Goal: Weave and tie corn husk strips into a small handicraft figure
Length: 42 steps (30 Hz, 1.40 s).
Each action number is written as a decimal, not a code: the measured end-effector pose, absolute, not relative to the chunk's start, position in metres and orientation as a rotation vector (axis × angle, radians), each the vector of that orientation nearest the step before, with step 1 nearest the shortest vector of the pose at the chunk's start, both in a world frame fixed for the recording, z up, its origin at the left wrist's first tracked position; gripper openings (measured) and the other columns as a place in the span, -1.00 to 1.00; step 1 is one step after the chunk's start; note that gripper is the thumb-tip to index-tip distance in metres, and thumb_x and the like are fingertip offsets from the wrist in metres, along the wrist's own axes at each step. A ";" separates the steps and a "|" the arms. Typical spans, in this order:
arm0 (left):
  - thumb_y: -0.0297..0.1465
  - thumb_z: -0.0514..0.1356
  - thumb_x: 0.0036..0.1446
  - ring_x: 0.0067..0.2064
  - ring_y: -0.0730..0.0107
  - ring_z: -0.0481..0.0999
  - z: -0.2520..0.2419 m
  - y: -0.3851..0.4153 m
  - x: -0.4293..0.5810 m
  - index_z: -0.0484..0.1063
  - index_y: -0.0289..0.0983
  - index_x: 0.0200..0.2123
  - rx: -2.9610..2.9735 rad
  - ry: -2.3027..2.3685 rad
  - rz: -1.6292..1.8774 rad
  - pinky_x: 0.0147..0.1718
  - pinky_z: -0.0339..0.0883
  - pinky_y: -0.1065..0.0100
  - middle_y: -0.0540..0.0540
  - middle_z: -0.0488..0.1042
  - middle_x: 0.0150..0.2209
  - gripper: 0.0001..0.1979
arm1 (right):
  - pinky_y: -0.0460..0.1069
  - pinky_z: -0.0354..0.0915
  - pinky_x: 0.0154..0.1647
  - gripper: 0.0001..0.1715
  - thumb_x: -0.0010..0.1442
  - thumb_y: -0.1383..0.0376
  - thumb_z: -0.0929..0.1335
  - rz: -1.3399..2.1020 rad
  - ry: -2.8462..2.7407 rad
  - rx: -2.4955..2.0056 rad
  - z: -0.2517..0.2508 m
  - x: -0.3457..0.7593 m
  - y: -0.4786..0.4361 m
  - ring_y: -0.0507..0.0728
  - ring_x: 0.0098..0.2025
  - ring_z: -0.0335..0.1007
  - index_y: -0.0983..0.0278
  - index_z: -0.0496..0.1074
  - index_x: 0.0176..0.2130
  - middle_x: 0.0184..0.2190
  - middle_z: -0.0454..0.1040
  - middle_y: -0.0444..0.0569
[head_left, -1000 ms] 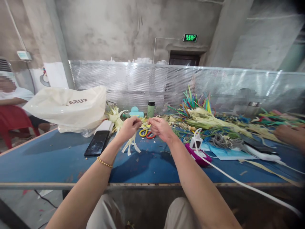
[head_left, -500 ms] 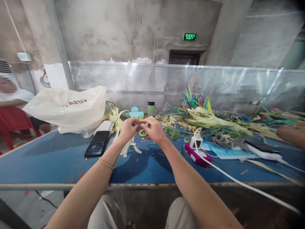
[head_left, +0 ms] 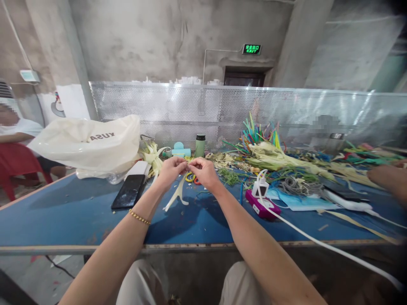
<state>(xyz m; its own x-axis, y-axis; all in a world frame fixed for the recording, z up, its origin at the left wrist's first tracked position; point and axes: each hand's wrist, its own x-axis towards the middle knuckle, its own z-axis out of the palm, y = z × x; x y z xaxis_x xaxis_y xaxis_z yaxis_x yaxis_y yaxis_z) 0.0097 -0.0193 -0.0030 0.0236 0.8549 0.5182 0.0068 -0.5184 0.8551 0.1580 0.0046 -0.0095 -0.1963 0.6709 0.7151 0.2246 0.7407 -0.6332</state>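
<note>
My left hand and my right hand meet fingertip to fingertip above the middle of the table. Both are closed in a pinch around the upper end of a pale corn husk strip. Its split tails dangle below my left hand, over the blue tabletop. The pinched part is mostly hidden by my fingers. Beneath and between the hands lie a yellow ring and a red ring. A bundle of corn husks rests just behind my left hand.
On the left are a phone and a large white plastic bag. A green bottle stands behind my hands. To the right lie husks, tangled cords and a purple power strip with a white cable. Another person's hand is at far right.
The hanging husk tails have swung and narrowed, now showing fewer separate ends. My fingertips have shifted slightly while staying pinched together. The view has moved a little.
</note>
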 end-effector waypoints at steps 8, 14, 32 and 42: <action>-0.51 0.28 -0.14 -0.42 0.49 0.44 -0.006 -0.017 0.013 0.38 -0.35 -0.21 1.689 0.890 1.567 -0.37 0.29 0.41 0.00 0.47 -0.46 -0.66 | -0.09 0.20 -0.48 -0.78 0.01 0.18 0.39 0.670 -1.624 -0.802 -0.007 0.156 0.000 0.01 -0.52 0.26 0.32 0.42 -0.47 -0.58 0.39 -0.13; -0.51 0.24 -0.10 -0.45 0.49 0.43 -0.010 -0.010 0.014 0.36 -0.34 -0.20 1.758 0.898 1.643 -0.40 0.27 0.42 0.01 0.46 -0.48 -0.69 | -0.09 0.19 -0.48 -0.76 0.04 0.17 0.36 0.554 -1.646 -0.847 -0.010 0.154 0.002 0.02 -0.52 0.26 0.30 0.40 -0.48 -0.61 0.37 -0.13; -0.52 0.16 0.06 -0.30 0.27 0.43 -0.003 -0.026 0.014 0.53 -0.25 -0.41 2.314 1.364 1.700 -0.22 0.28 0.28 -0.11 0.49 -0.40 -0.86 | -0.08 0.17 -0.45 -0.77 0.12 0.19 0.34 0.421 -1.733 -0.881 -0.007 0.158 0.000 0.04 -0.50 0.27 0.28 0.36 -0.49 -0.62 0.35 -0.14; -0.40 0.18 0.01 -0.51 0.45 0.24 -0.007 -0.012 0.005 0.50 -0.33 -0.48 1.954 1.130 1.555 -0.49 0.10 0.41 0.01 0.35 -0.59 -0.86 | -0.07 0.21 -0.43 -0.88 0.15 0.29 0.32 0.430 -1.808 -0.870 -0.003 0.157 -0.007 0.03 -0.55 0.28 0.27 0.37 -0.41 -0.60 0.38 -0.16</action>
<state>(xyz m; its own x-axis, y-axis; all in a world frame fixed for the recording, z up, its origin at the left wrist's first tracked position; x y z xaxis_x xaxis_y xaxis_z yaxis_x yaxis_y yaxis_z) 0.0055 -0.0117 -0.0074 0.0554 0.7857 0.6161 0.3429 -0.5945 0.7273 0.1574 -0.0071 -0.0034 -0.2001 0.7324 0.6508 0.3607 0.6727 -0.6461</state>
